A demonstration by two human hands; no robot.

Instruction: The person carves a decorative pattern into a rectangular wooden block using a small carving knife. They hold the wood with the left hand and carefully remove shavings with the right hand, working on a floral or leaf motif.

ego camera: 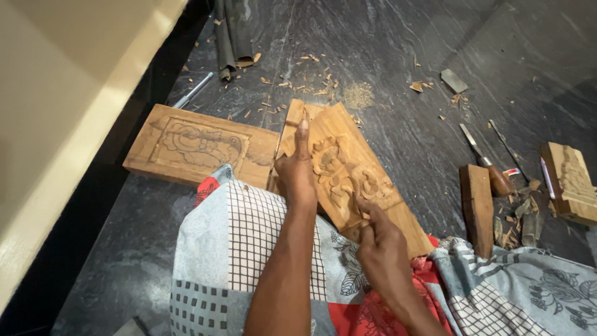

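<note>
A long wooden plank (348, 149) with a raised floral carving leans against my lap, its far end resting on the dark stone floor. My left hand (297, 168) lies along the plank's left edge, fingers stretched up it and holding it steady. My right hand (379, 242) is at the plank's lower part, fingers pinched together on the carved surface; whether they grip a small tool is hidden. A patterned cloth (249, 249) covers my legs under both arms.
A flat carved panel (196, 146) lies left of the plank. A wooden block (477, 205), a chisel (485, 162) and a small carved piece (572, 180) lie to the right. Wood chips scatter across the floor. A cream wall (62, 112) runs along the left.
</note>
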